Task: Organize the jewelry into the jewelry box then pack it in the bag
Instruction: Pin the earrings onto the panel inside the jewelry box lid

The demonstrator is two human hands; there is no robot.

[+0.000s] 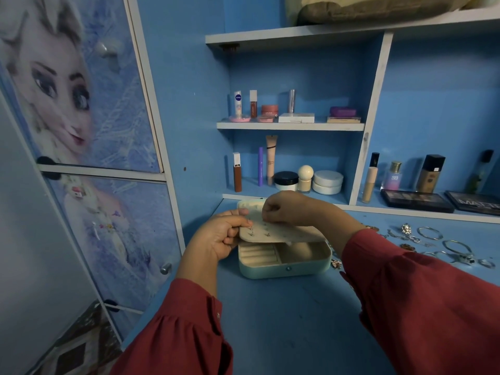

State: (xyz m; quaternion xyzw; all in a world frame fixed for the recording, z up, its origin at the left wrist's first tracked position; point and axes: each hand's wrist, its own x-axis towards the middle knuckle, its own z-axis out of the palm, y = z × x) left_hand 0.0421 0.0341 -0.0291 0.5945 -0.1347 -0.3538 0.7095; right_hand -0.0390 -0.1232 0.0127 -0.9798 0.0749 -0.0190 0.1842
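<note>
A small mint jewelry box (284,269) stands open on the blue desk, its cream ring rolls and compartments showing. Above it lies the cream earring panel (281,231), with a few small studs in its holes. My left hand (216,236) grips the panel's left edge, thumb on top. My right hand (286,209) is over the panel's far side, fingers pinched on something tiny that I cannot make out. Loose jewelry (433,239), bangles, rings and chains, is spread on the desk to the right. No bag is in view.
Shelves behind the box hold cosmetics: tubes, jars and a lip balm (238,104). Bottles and eyeshadow palettes (416,201) line the back right of the desk. A cabinet door with a cartoon picture (81,104) stands at the left.
</note>
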